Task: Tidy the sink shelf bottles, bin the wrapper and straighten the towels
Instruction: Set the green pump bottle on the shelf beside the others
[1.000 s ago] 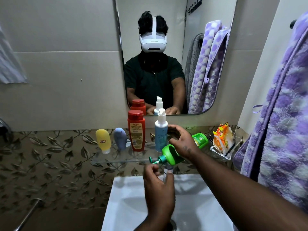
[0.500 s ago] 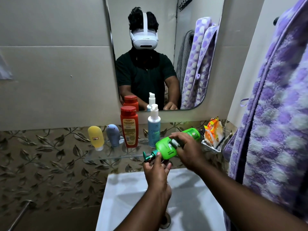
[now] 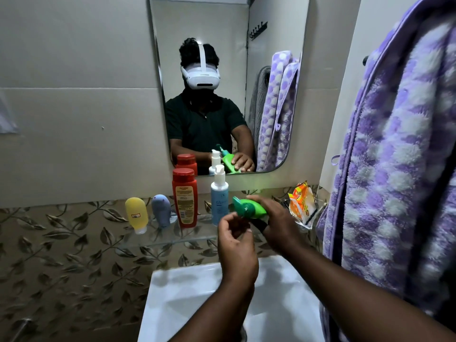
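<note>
Here, right hand (image 3: 276,223) gripping green bottle (image 3: 249,208), left hand (image 3: 235,240) curled just below.

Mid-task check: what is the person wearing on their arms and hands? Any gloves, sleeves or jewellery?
Both the left hand and the right hand are ungloved, with no rings, watch or bands visible. The forearms are uncovered. The wall mirror shows a dark short-sleeved collared shirt whose sleeves end above the elbows.
</note>
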`<control>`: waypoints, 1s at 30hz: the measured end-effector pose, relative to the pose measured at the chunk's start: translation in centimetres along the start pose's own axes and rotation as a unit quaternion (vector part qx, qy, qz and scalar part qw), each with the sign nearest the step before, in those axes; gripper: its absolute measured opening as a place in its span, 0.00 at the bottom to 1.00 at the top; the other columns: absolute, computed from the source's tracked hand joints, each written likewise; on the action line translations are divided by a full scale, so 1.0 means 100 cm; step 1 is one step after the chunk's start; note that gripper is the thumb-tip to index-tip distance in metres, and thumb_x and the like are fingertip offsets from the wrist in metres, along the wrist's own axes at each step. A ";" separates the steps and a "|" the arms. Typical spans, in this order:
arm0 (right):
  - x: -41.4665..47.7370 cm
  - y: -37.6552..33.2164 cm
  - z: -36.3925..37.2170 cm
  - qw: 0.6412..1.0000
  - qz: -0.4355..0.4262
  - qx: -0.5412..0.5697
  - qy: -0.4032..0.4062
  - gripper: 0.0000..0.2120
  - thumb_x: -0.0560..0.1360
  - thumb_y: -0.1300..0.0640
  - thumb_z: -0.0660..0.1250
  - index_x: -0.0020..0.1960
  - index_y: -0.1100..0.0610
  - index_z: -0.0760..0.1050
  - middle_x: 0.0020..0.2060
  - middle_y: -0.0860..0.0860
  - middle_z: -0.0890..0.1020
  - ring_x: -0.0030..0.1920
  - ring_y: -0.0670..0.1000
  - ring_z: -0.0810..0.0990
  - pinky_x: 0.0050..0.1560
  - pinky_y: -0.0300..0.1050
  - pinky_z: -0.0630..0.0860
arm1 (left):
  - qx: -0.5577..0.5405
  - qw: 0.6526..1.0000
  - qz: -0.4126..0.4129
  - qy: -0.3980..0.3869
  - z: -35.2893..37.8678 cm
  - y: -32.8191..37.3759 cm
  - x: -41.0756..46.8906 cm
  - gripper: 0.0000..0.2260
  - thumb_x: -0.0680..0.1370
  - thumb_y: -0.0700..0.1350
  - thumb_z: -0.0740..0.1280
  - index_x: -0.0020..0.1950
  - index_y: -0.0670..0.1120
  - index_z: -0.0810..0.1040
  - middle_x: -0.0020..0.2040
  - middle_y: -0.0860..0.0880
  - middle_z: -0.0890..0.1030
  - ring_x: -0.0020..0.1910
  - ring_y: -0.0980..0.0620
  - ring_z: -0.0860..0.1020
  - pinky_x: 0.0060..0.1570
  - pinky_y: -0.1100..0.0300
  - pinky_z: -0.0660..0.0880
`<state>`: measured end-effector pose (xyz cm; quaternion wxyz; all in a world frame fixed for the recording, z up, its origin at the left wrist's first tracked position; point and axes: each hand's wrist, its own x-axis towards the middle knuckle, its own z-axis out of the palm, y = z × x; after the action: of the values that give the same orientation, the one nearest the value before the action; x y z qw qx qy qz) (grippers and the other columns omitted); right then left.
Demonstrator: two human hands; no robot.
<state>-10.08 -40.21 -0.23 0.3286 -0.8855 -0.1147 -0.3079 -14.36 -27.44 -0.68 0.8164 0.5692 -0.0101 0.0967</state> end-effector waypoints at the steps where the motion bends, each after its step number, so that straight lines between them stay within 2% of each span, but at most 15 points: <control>1: 0.006 -0.001 -0.004 1.000 0.022 0.020 0.003 0.25 0.72 0.55 0.77 0.67 0.46 0.76 0.58 0.45 0.83 0.55 0.44 0.78 0.52 0.40 0.75 | -0.005 1.000 0.015 -0.018 0.001 0.006 0.005 0.17 0.78 0.30 0.66 0.58 0.52 0.76 0.55 0.47 0.83 0.56 0.50 0.82 0.57 0.52 0.80; 3: 0.019 -0.002 -0.012 0.996 0.072 0.058 0.011 0.25 0.71 0.54 0.79 0.66 0.49 0.77 0.52 0.45 0.83 0.50 0.44 0.79 0.48 0.39 0.74 | -0.009 1.000 0.009 -0.026 0.003 0.014 0.018 0.15 0.78 0.30 0.67 0.56 0.50 0.77 0.54 0.45 0.83 0.52 0.50 0.82 0.45 0.61 0.81; 5: 0.032 -0.001 -0.022 0.984 0.111 0.137 -0.003 0.27 0.69 0.57 0.80 0.66 0.50 0.77 0.51 0.46 0.84 0.51 0.46 0.81 0.52 0.40 0.76 | 0.016 0.999 -0.019 -0.021 0.006 0.016 0.033 0.13 0.79 0.32 0.67 0.58 0.48 0.77 0.56 0.46 0.82 0.49 0.52 0.81 0.37 0.63 0.78; 7: 0.046 0.001 -0.032 0.969 0.119 0.218 -0.017 0.26 0.69 0.62 0.80 0.63 0.50 0.76 0.52 0.47 0.85 0.53 0.47 0.82 0.57 0.39 0.78 | 0.060 0.997 -0.026 -0.039 0.008 0.015 0.046 0.16 0.80 0.33 0.65 0.63 0.50 0.76 0.61 0.49 0.80 0.51 0.56 0.80 0.42 0.61 0.77; 10: 0.066 0.007 -0.045 0.941 0.143 0.304 -0.027 0.25 0.70 0.69 0.77 0.64 0.59 0.75 0.57 0.56 0.85 0.57 0.53 0.83 0.62 0.50 0.79 | 0.133 0.987 -0.017 -0.086 0.015 0.017 0.059 0.23 0.81 0.34 0.64 0.72 0.54 0.71 0.67 0.52 0.75 0.62 0.54 0.76 0.58 0.56 0.77; 13: 0.078 0.011 -0.050 0.921 0.170 0.346 -0.057 0.26 0.71 0.70 0.75 0.66 0.64 0.72 0.60 0.60 0.83 0.60 0.56 0.83 0.60 0.48 0.81 | 0.198 0.974 -0.003 -0.111 0.023 0.015 0.067 0.26 0.81 0.34 0.65 0.76 0.54 0.67 0.70 0.51 0.74 0.68 0.51 0.73 0.67 0.48 0.75; 18: 0.090 0.014 -0.047 0.901 0.193 0.374 -0.107 0.27 0.70 0.75 0.73 0.66 0.62 0.72 0.60 0.58 0.83 0.60 0.54 0.82 0.61 0.47 0.80 | 0.243 0.965 0.028 -0.092 0.028 0.002 0.072 0.27 0.79 0.37 0.67 0.76 0.54 0.66 0.69 0.51 0.76 0.66 0.51 0.75 0.66 0.48 0.76; 23: 0.080 0.029 -0.034 0.904 0.222 0.319 -0.181 0.28 0.68 0.78 0.73 0.61 0.56 0.74 0.60 0.57 0.84 0.55 0.48 0.85 0.54 0.44 0.83 | 0.254 0.963 0.043 -0.078 0.025 -0.012 0.070 0.29 0.77 0.38 0.70 0.76 0.53 0.66 0.70 0.52 0.75 0.67 0.53 0.74 0.66 0.53 0.74; 27: 0.075 0.037 -0.029 0.907 0.244 0.281 -0.195 0.29 0.68 0.75 0.75 0.66 0.63 0.73 0.61 0.59 0.83 0.61 0.55 0.83 0.63 0.54 0.80 | 0.258 0.961 0.037 -0.093 0.023 -0.020 0.062 0.31 0.76 0.40 0.70 0.76 0.54 0.64 0.72 0.53 0.73 0.68 0.53 0.74 0.67 0.50 0.74; 30: 0.082 0.037 -0.032 0.907 0.240 0.266 -0.222 0.30 0.69 0.73 0.75 0.69 0.64 0.71 0.62 0.59 0.83 0.64 0.56 0.82 0.66 0.55 0.77 | 0.249 0.963 0.026 -0.102 0.023 -0.022 0.060 0.32 0.77 0.41 0.71 0.77 0.56 0.62 0.73 0.53 0.71 0.69 0.52 0.73 0.68 0.49 0.74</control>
<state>-3.63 -45.06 4.88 0.5817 -0.8117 -0.0464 0.0264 -7.93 -29.47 -1.10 0.6411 0.7606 -0.0842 0.0588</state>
